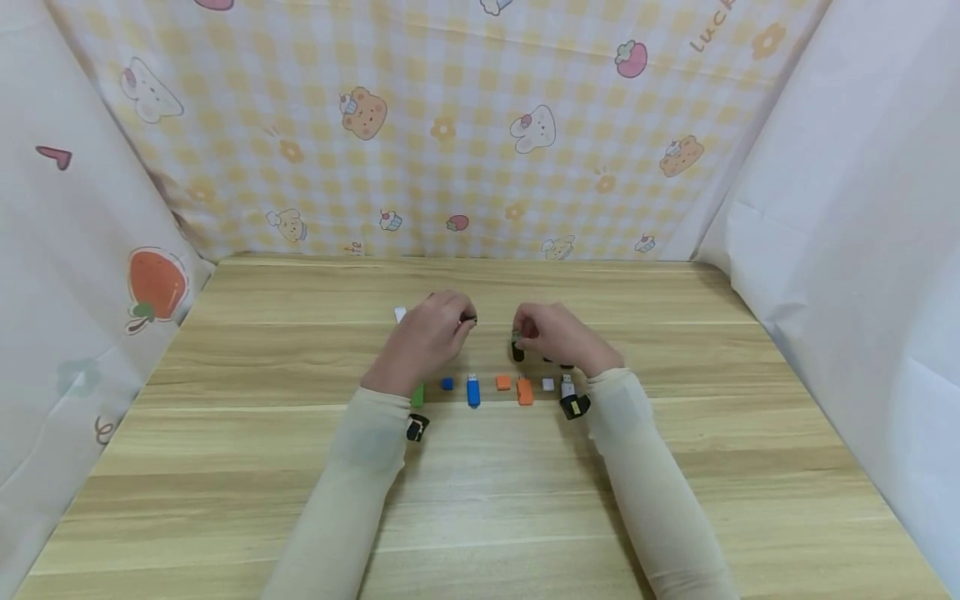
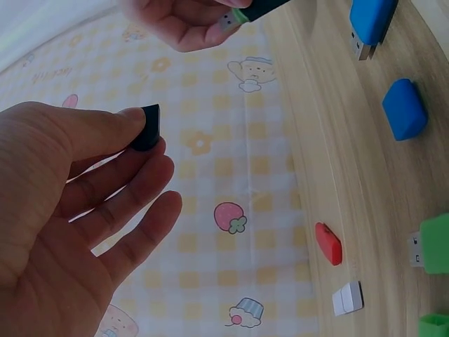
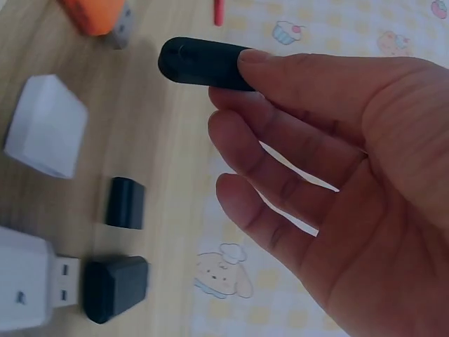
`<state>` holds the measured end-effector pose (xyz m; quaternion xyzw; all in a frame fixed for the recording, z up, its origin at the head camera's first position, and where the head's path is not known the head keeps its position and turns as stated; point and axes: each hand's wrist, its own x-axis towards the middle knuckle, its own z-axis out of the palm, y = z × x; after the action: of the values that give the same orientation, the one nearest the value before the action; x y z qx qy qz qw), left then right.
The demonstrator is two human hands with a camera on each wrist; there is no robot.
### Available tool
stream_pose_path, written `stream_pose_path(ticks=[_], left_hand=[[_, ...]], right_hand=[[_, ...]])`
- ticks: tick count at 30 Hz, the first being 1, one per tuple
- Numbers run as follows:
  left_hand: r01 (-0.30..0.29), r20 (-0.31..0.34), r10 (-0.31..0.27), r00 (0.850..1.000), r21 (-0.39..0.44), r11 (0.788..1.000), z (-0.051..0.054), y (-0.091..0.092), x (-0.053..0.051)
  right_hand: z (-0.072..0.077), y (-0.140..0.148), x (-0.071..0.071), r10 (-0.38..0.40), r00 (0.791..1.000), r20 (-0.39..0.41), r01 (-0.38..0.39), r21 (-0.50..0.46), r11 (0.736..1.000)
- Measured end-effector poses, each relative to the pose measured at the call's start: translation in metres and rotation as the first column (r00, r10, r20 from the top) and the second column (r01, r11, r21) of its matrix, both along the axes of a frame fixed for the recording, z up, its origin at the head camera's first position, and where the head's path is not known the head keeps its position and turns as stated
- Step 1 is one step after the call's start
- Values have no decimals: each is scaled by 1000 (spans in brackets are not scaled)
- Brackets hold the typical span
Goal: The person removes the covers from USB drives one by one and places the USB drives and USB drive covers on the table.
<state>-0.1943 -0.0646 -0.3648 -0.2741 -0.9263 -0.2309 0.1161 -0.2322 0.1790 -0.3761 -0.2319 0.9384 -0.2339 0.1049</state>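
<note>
Between thumb and forefinger, my left hand pinches a small black USB stick cap, its other fingers spread loosely. My right hand pinches a black USB stick near its plug end. In the left wrist view that stick's metal plug is bare and points towards the left hand. Cap and stick are apart, both held above the table. Under the right hand lie two more black pieces, a short one and a longer one.
Nearer me lie a blue stick and blue cap, an orange stick and orange cap, a white cap, a white stick and a green stick. Beyond the left hand are red and white pieces.
</note>
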Motion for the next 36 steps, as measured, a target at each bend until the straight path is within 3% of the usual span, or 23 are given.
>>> stream_pose_path(ticks=[6, 20, 36], left_hand=[[0, 19, 0, 1000, -3, 1000, 0, 1, -1], [7, -6, -7, 1000, -15, 1000, -1, 2, 0], [8, -17, -8, 1000, -17, 1000, -1, 4, 0]], right_hand=[[-8, 1, -5, -5, 1000, 10, 5, 7, 1000], [-21, 2, -16, -73, 996, 51, 67, 107, 992], [-24, 3, -20, -75, 995, 69, 66, 131, 989]])
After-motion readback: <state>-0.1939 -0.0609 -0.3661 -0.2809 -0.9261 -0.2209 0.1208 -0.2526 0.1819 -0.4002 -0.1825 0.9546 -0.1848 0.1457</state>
